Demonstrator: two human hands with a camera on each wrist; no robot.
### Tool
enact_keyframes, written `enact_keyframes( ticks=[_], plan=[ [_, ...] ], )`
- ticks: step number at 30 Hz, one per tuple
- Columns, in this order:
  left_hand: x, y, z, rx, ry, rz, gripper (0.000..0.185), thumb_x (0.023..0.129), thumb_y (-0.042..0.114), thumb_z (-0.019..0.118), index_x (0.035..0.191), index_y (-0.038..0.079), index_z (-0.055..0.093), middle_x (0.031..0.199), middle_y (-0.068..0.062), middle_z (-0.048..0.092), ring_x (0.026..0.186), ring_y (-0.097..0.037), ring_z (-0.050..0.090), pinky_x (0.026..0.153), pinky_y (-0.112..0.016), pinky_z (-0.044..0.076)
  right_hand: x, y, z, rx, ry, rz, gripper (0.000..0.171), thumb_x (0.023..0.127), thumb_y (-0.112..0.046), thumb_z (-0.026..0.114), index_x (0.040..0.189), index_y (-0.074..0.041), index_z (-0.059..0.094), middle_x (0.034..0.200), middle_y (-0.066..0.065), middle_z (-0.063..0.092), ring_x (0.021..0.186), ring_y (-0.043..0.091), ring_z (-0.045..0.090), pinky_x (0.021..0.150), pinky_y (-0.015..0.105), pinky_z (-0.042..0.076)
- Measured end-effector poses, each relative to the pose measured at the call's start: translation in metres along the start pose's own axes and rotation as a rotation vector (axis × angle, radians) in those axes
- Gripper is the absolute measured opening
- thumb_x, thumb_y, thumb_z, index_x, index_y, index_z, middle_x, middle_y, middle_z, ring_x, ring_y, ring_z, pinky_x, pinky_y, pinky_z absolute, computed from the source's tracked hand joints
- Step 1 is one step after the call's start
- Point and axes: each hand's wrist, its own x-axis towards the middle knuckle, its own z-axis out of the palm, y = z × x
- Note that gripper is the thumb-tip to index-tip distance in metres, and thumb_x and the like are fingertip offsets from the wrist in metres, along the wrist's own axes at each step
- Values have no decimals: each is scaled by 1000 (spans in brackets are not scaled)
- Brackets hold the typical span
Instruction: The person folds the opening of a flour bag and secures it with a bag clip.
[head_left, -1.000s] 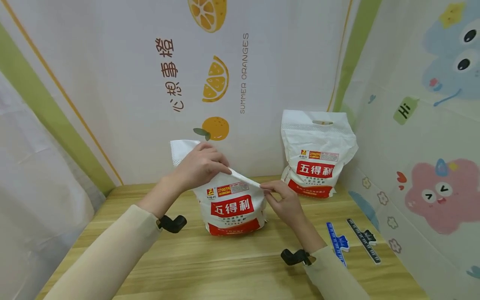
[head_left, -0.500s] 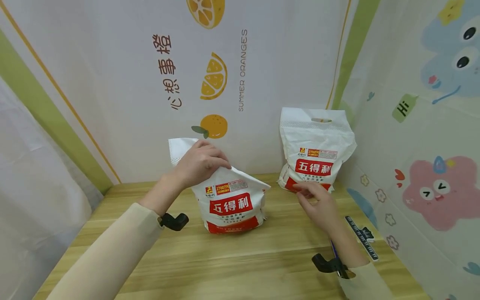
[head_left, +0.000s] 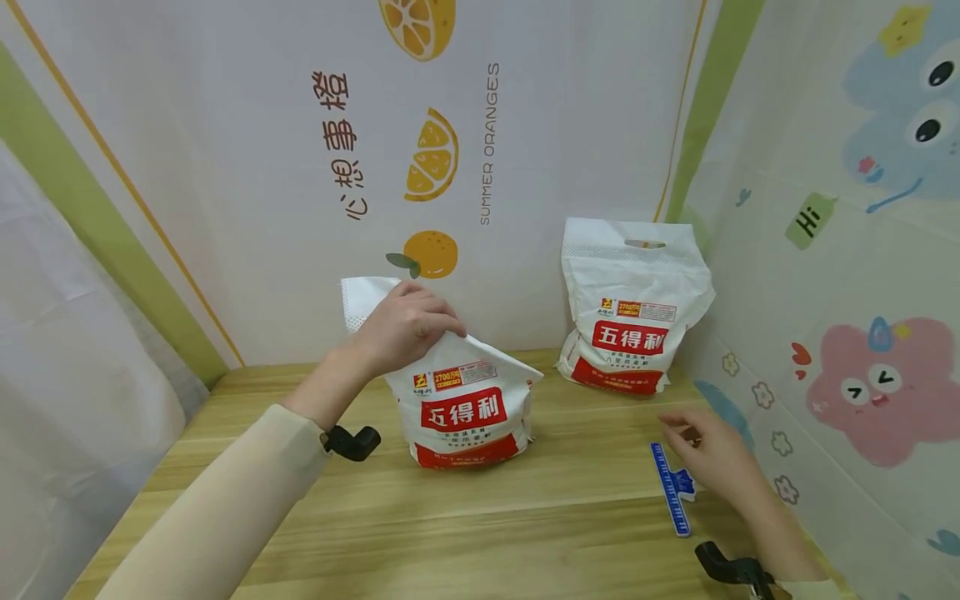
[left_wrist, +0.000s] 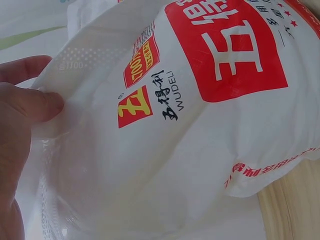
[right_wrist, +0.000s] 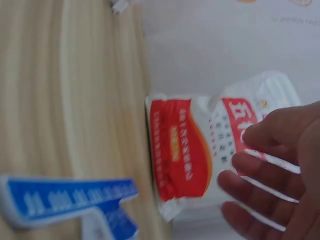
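Observation:
A white flour bag with a red label (head_left: 465,408) stands mid-table, its top folded over. My left hand (head_left: 420,327) grips that folded top from the left, thumb and fingers pinching the plastic. In the left wrist view the thumb (left_wrist: 30,107) presses the bag's (left_wrist: 200,125) upper fold. My right hand (head_left: 701,446) hovers low over the table at the right, fingers loosely spread and holding nothing, just beside a blue sealing clip (head_left: 671,485). In the right wrist view the fingers (right_wrist: 260,172) hang above the blue clip (right_wrist: 65,200).
A second, identical bag (head_left: 633,321) with a cut-out handle stands at the back right against the wall; it also shows in the right wrist view (right_wrist: 185,150). The wooden table (head_left: 525,525) is boxed in by printed walls at the back and right.
My right hand let go of the near bag's top edge and moved right and toward me, down beside the blue clip. The left hand kept its grip on the bag.

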Motion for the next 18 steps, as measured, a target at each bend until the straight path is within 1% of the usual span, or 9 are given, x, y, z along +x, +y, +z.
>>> enact_keyframes(
  ticks=[4, 7, 9, 12, 16, 18],
  plan=[
    [-1, 0, 1, 6, -9, -2, 16, 95, 1, 82, 102, 14, 86, 100, -3, 83, 101, -28, 77, 102, -52, 54, -2, 15, 2, -50, -59, 65, 29, 108, -19, 69, 129, 0, 74, 124, 21, 76, 104, 34, 73, 87, 54, 64],
    [0, 0, 0, 7, -15, -3, 15, 95, 1, 82, 102, 14, 86, 101, -3, 83, 102, -27, 77, 103, -52, 53, -2, 24, 5, -79, -110, 108, 29, 106, -19, 69, 126, 1, 75, 120, 21, 77, 103, 35, 73, 88, 57, 63],
    [0, 0, 0, 9, -22, -5, 15, 96, 1, 82, 102, 14, 86, 102, -2, 83, 102, -27, 77, 103, -53, 53, -3, 28, 8, -99, -139, 141, 29, 105, -20, 71, 124, 1, 75, 116, 20, 78, 104, 37, 73, 89, 58, 62],
    [1, 0, -1, 13, -32, -11, 16, 96, 1, 81, 102, 14, 86, 102, -2, 83, 103, -27, 77, 104, -53, 53, -4, 31, 10, -130, -176, 197, 29, 104, -21, 72, 122, 2, 75, 111, 17, 78, 103, 35, 72, 90, 59, 60],
    [1, 1, -3, 16, -46, -19, 17, 97, 1, 80, 103, 15, 86, 103, -2, 83, 104, -27, 77, 104, -52, 53, -6, 34, 12, -155, -245, 267, 30, 104, -23, 73, 119, 3, 75, 103, 13, 76, 95, 28, 70, 85, 54, 59],
    [1, 2, -4, 14, -50, -22, 17, 97, 1, 80, 103, 15, 86, 103, -2, 83, 105, -28, 77, 104, -52, 53, -7, 35, 14, -158, -278, 288, 28, 103, -25, 73, 114, 2, 75, 98, 11, 75, 89, 25, 68, 81, 49, 59]
  ],
)
